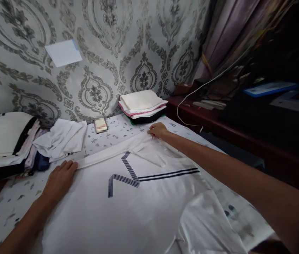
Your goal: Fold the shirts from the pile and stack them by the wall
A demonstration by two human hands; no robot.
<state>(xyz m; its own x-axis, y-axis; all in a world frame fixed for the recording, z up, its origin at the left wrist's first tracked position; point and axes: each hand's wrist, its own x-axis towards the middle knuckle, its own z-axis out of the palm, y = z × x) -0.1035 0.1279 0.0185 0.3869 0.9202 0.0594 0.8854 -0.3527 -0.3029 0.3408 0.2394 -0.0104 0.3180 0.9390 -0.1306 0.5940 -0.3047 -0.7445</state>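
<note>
A white shirt (96, 215) lies spread over the bed in front of me, with navy stripes and a zigzag striped band on it. My right hand (158, 130) pinches its far edge close to the collar area. At the left end of the same edge, the fingers of my left hand (62, 176) are curled down on the cloth, closed on it; the thumb is hidden. Between both hands the far edge runs as a narrow folded strip. One sleeve (205, 222) lies crumpled at the lower right.
Folded clothes (142, 100) are stacked by the wall. Left of them are a small blurred packet (101, 125), a crumpled white garment (62, 137) and a taller clothes pile (4, 137). A white cable (189, 97) trails over the dark red table edge (174, 102) at right.
</note>
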